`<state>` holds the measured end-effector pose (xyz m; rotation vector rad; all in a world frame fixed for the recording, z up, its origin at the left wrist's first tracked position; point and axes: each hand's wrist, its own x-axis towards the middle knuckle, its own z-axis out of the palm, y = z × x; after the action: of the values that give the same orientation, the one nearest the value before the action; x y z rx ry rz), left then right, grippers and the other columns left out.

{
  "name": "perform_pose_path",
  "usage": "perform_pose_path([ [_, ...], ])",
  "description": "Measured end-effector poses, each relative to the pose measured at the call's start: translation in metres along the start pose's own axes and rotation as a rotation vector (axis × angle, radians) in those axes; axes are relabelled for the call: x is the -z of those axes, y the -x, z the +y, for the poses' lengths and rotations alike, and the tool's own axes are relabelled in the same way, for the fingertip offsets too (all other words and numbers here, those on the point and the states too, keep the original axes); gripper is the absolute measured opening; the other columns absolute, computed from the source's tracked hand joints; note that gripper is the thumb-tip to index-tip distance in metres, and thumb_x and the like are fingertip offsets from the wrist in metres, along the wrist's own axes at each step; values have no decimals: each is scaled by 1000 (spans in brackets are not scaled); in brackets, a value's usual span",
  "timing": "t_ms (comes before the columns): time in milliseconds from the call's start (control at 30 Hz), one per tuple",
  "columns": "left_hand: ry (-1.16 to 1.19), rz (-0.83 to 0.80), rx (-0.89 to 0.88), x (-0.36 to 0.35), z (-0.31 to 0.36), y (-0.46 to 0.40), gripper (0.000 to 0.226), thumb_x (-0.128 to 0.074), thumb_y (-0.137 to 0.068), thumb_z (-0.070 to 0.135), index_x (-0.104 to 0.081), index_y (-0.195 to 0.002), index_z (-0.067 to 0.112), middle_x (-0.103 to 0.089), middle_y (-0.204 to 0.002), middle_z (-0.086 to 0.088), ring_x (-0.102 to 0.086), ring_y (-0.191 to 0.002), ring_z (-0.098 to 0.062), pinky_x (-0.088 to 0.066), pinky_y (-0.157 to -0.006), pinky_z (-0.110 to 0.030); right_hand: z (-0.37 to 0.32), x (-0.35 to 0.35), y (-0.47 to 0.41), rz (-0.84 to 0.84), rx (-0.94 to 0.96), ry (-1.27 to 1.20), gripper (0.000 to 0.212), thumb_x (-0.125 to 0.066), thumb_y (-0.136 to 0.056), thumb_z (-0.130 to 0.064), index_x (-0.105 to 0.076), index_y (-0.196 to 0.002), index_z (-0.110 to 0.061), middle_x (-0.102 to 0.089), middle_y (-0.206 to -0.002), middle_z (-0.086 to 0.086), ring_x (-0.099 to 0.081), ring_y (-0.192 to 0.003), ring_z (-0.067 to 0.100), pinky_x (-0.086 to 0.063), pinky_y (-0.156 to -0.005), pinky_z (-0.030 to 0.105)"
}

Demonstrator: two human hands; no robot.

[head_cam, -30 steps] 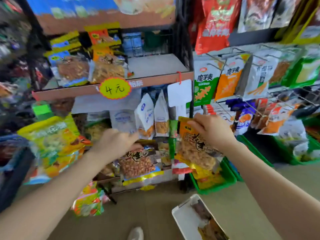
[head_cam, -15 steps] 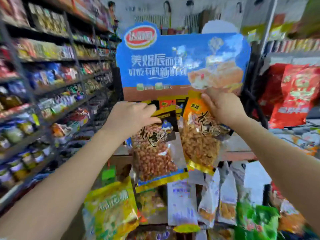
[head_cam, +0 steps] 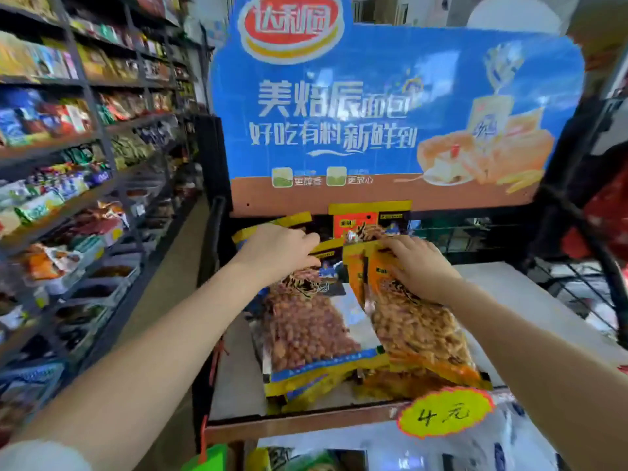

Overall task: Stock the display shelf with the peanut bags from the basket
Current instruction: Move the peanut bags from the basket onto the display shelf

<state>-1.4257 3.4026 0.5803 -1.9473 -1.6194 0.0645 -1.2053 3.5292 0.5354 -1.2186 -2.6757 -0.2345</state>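
Two peanut bags lie on the display shelf (head_cam: 530, 300) under a blue bread banner. My left hand (head_cam: 278, 253) grips the top of a bag of reddish peanuts (head_cam: 306, 331) with a black, yellow and blue label. Beside it on the right, my right hand (head_cam: 418, 266) holds the top of an orange bag of peanuts (head_cam: 421, 331). Both bags rest on other peanut bags stacked below them. More bags of the same kinds (head_cam: 370, 222) stand behind at the shelf's back. The basket is out of view.
A yellow price tag (head_cam: 445, 414) reading 4 hangs on the shelf's front edge. The white shelf board extends to the right of the bags. Long store shelves (head_cam: 85, 158) of snacks line the aisle at left. A black wire rack (head_cam: 584, 260) stands at right.
Both hands have carried the two bags from the lower shelf up and onto the top display shelf, laying them on the stack. The view has tilted up and then settled on the shelf.
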Motion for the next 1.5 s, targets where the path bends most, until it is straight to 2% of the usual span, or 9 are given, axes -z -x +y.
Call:
perform_pose_path([
  [100,77,122,40,-26,10,7,43,-69,-79,44,-57,-95,6,-54,-57,-1,-55,-49,-24,-31,-34,-26,-1,-7,6,37,-54,-81,47,-46,-95,-30,-32,-139,-20,-37,-145,8,-36,-131,30,-32,-107,46],
  [167,132,202,115,-30,13,10,49,-77,-72,39,-60,-102,5,-67,-84,-11,-66,-75,-29,-52,-55,-35,-2,-4,9,122,-68,-97,45,-46,-94,-30,-35,-136,-18,-40,-142,8,-37,-130,30,-32,-105,46],
  [267,187,236,129,-19,25,12,50,-74,-75,28,-58,-115,4,-61,-115,-17,-58,-108,-37,-50,-84,-47,-3,2,17,178,-48,-127,44,-44,-95,-32,-38,-135,-16,-43,-140,9,-38,-129,30,-33,-105,46],
  [500,314,273,-128,26,90,14,21,-67,-80,19,-67,-93,3,-68,-93,-14,-66,-83,-32,-57,-60,-39,17,28,72,284,34,-247,35,-44,-96,-30,-51,-124,-11,-55,-126,12,-48,-118,33,-39,-97,46],
  [733,494,325,-314,62,245,8,33,-41,-80,27,-67,-88,7,-67,-78,-13,-66,-69,-30,-54,-49,-32,88,36,221,358,-53,-416,35,-38,-90,-28,-61,-98,-3,-65,-89,16,-58,-82,31,-44,-69,38],
  [867,658,113,-335,58,368,26,27,-50,-85,23,-65,-104,10,-70,-85,-8,-69,-68,-25,-49,-42,-31,153,1,337,229,-180,-451,40,-34,-91,-34,-59,-88,-3,-62,-75,14,-57,-72,31,-40,-63,38],
  [1067,632,-533,-440,5,545,71,34,-40,-95,28,-48,-126,16,-54,-127,-6,-55,-114,-29,-49,-78,-39,216,-93,517,-144,-546,-529,18,-50,-92,-12,-59,-79,-3,-60,-75,13,-53,-71,22,-39,-66,35],
  [1267,641,-799,-608,-57,698,105,24,-40,-94,22,-52,-112,10,-54,-117,-11,-56,-108,-32,-46,-73,-41,231,-224,669,-444,-905,-564,17,-46,-93,-20,-61,-95,-12,-67,-98,13,-61,-93,32,-48,-73,37],
  [1500,698,-909,-614,-187,831,132,26,-37,-96,20,-49,-117,12,-49,-121,-8,-53,-105,-29,-44,-77,-40,213,-403,747,-629,-1051,-514,20,-40,-92,-17,-54,-104,-10,-61,-107,12,-57,-99,33,-47,-73,36],
])
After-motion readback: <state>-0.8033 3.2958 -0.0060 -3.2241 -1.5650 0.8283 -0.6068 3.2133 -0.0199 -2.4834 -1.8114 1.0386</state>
